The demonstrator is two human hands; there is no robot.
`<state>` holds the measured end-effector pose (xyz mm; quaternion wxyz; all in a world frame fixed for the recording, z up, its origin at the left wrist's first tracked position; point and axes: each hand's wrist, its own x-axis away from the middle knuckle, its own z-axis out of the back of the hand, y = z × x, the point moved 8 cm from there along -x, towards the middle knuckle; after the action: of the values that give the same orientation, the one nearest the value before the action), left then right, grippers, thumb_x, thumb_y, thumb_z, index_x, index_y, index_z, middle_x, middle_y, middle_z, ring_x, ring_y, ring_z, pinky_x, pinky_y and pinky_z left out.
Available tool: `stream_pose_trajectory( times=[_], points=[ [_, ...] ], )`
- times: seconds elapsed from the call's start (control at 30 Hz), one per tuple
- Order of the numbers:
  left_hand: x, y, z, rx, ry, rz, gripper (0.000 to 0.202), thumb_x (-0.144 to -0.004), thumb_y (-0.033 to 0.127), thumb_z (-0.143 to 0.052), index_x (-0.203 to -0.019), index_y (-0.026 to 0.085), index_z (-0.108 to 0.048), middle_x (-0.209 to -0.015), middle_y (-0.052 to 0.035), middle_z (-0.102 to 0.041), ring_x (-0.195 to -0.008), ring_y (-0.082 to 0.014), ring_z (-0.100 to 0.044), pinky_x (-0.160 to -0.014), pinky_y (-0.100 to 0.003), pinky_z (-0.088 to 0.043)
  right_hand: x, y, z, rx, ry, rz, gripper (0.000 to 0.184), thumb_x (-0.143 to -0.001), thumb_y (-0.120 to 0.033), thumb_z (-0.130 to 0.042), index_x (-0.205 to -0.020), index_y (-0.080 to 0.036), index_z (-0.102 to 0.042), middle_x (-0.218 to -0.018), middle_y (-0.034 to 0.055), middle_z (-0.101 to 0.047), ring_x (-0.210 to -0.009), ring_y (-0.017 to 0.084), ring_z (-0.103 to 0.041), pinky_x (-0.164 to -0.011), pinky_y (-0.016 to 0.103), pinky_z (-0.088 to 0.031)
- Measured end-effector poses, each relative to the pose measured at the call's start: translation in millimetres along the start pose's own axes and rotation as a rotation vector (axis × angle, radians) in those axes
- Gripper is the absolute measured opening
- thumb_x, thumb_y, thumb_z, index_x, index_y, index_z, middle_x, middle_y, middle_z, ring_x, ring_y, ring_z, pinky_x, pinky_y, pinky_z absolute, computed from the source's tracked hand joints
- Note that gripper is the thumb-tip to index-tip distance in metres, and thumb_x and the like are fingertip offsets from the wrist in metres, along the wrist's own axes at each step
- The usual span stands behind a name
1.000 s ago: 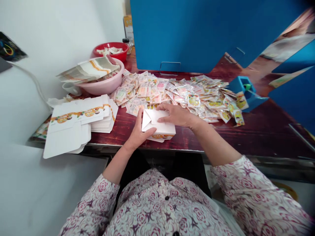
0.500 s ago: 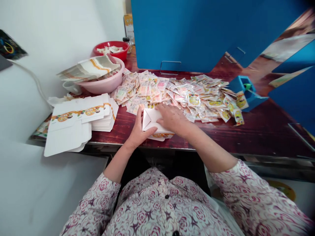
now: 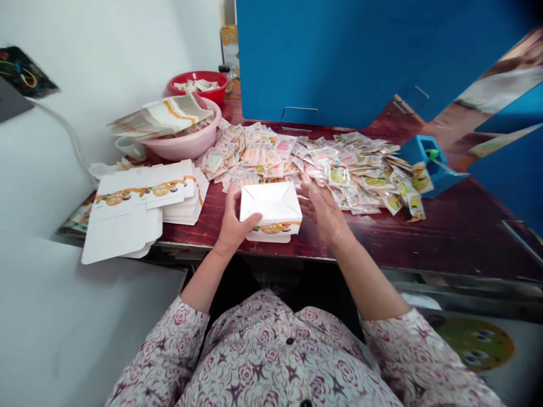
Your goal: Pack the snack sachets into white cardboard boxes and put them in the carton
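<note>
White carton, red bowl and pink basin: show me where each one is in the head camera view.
White carton (image 3: 271, 203): head view, on its folded top flaps.
Red bowl (image 3: 172, 85): head view, on its left rim.
Pink basin (image 3: 186, 146): head view, on its outer front wall.

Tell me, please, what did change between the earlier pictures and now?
The right hand has let go of the top of the white folded carton and lifted away to its right, open, so the carton's closed top now shows fully. The left hand keeps holding its left side. The flat carton blanks and the heap of sachets stayed as they were.
</note>
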<state>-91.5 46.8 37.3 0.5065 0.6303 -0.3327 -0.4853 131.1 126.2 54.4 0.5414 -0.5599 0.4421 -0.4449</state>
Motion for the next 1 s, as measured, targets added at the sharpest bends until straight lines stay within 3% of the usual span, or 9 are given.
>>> stream_pose_trajectory(
  times=[0.17,0.27,0.37,0.5,0.6,0.67,0.77,0.87,1.0],
  points=[
    [-5.0,13.2,27.4,0.338,0.317,0.050,0.092,-0.083,0.077,-0.052,-0.154,0.025,-0.024,-0.161,-0.0153,-0.036,-0.147,-0.0315,-0.040,-0.118,-0.045,-0.041,27.5,5.7,-10.2,-0.101,-0.024,0.005,0.067,-0.078,-0.059,-0.072,-0.136,-0.029,-0.058,-0.139,0.0077,-0.064,-0.127,0.028,-0.060,-0.099,0.045,-0.054],
    [0.8,27.9,22.4,0.412,0.290,0.051,0.086,-0.089,0.081,-0.034,-0.153,0.023,-0.029,-0.163,-0.0138,-0.035,-0.149,-0.0299,-0.038,-0.119,-0.043,-0.041,42.2,7.0,-45.2,-0.079,-0.223,0.011,0.075,-0.076,-0.053,-0.075,-0.143,-0.033,-0.050,-0.142,0.0059,-0.062,-0.130,0.029,-0.058,-0.093,0.044,-0.058],
    [14.7,33.5,16.1,0.361,0.197,0.051,0.084,-0.091,0.081,-0.020,-0.154,0.026,-0.030,-0.162,-0.0101,-0.037,-0.148,-0.0287,-0.039,-0.116,-0.042,-0.045,39.5,11.5,-54.9,-0.080,-0.161,0.003,0.063,-0.079,-0.051,-0.069,-0.136,-0.028,-0.056,-0.129,0.0062,-0.069,-0.117,0.027,-0.064,-0.083,0.041,-0.062],
    [30.3,26.0,31.3,0.270,0.089,0.088,0.075,-0.094,0.077,-0.026,-0.153,0.032,-0.032,-0.161,-0.0077,-0.040,-0.145,-0.0271,-0.044,-0.110,-0.042,-0.050,18.0,-6.7,-36.5,0.021,0.031,0.097,0.038,-0.082,-0.049,-0.064,-0.110,-0.023,-0.069,-0.101,0.0040,-0.074,-0.088,0.023,-0.067,-0.072,0.039,-0.061],
    [35.9,33.1,82.2,0.169,0.328,0.048,0.072,-0.093,0.078,-0.029,-0.149,0.033,-0.038,-0.159,-0.0092,-0.043,-0.145,-0.0265,-0.044,-0.112,-0.044,-0.047,5.9,-47.2,-39.7,0.227,-0.003,0.287,0.027,-0.086,-0.043,-0.062,-0.100,-0.024,-0.073,-0.091,0.0026,-0.073,-0.084,0.022,-0.067,-0.080,0.041,-0.059],
    [35.5,49.7,106.9,0.095,0.424,-0.020,0.068,-0.092,0.075,-0.038,-0.145,0.033,-0.043,-0.153,-0.0103,-0.050,-0.144,-0.0266,-0.045,-0.115,-0.046,-0.043,5.3,-76.1,-57.8,0.350,-0.068,0.426,0.022,-0.089,-0.037,-0.060,-0.097,-0.024,-0.075,-0.094,0.0029,-0.074,-0.091,0.023,-0.068,-0.091,0.043,-0.056],
    [21.7,71.5,103.8,-0.046,0.241,-0.057,0.068,-0.085,0.059,-0.068,-0.144,0.033,-0.048,-0.141,-0.0084,-0.061,-0.137,-0.0270,-0.053,-0.116,-0.046,-0.041,13.7,-106.4,-108.5,0.513,-0.227,0.608,0.023,-0.093,-0.029,-0.054,-0.098,-0.026,-0.076,-0.103,0.0028,-0.075,-0.103,0.023,-0.068,-0.101,0.044,-0.051],
    [9.7,65.1,98.5,-0.218,0.151,0.075,0.059,-0.079,0.047,-0.076,-0.132,0.025,-0.062,-0.124,-0.0088,-0.071,-0.118,-0.0299,-0.066,-0.106,-0.048,-0.049,22.5,-112.6,-159.6,0.607,-0.386,0.745,0.033,-0.096,-0.022,-0.048,-0.118,-0.029,-0.072,-0.125,0.0024,-0.070,-0.124,0.022,-0.060,-0.112,0.044,-0.044],
    [10.0,50.5,130.1,-0.451,0.443,0.174,0.041,-0.084,0.044,-0.067,-0.111,0.015,-0.074,-0.104,-0.0105,-0.077,-0.101,-0.0318,-0.071,-0.096,-0.050,-0.055,8.4,-89.7,-159.9,0.621,-0.257,0.778,0.051,-0.094,-0.021,-0.048,-0.145,-0.027,-0.052,-0.149,0.0040,-0.054,-0.144,0.020,-0.043,-0.120,0.044,-0.036]
  ],
)
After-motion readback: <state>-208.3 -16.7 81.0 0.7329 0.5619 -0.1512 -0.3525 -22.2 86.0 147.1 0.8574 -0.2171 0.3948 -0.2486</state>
